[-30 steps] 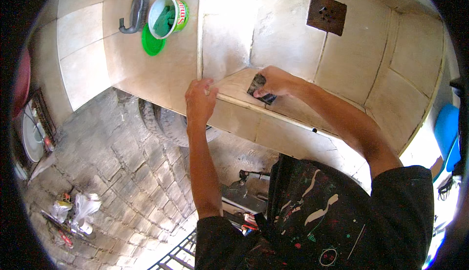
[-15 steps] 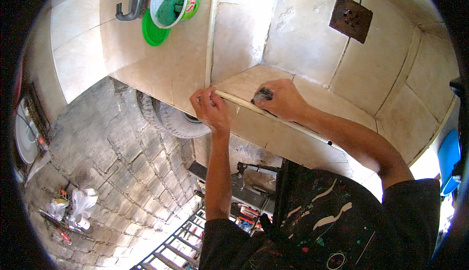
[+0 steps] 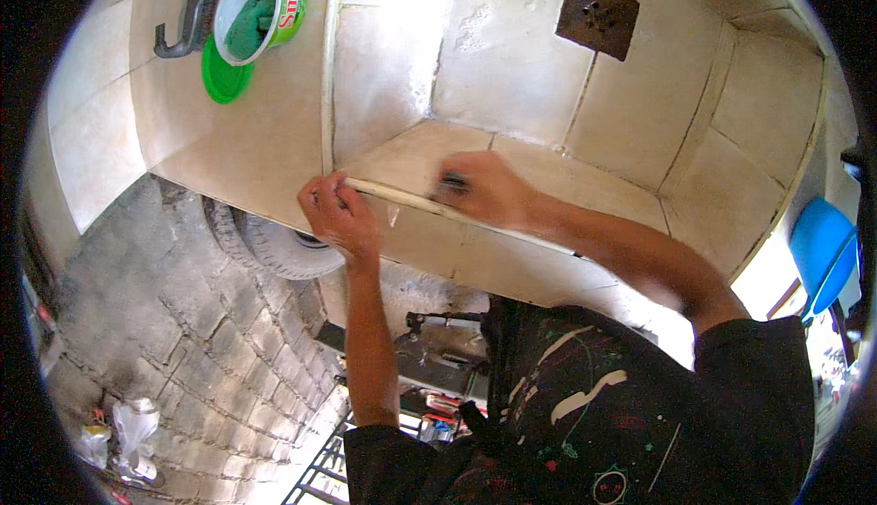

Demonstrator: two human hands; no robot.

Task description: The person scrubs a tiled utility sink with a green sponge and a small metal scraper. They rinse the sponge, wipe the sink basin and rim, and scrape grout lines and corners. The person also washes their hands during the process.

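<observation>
A tiled basin (image 3: pixel 512 249) with a pale trim along its near rim (image 3: pixel 397 196) lies in front of me. At the rim's left corner, my left hand (image 3: pixel 345 224) curls its fingers over the edge. My right hand (image 3: pixel 489 190), slightly blurred, is closed around a dark grey scouring pad (image 3: pixel 453 182), which looks like steel wool. The pad is at the inner side of the trim, a little right of my left hand. My palm and fingers hide most of it.
On the tiled counter at upper left stand a tub of green paste (image 3: pixel 251 26), its green lid (image 3: pixel 226 74) and a grey-handled brush (image 3: pixel 194 14). A rusty square drain cover (image 3: pixel 596 16) lies in the basin. Tyres (image 3: pixel 274 240) sit below the counter; a blue container (image 3: pixel 822 254) is at right.
The whole view has shifted, so the basin and counter appear farther left. My right hand with the pad has moved slightly along the trim toward my left hand, which keeps to the corner.
</observation>
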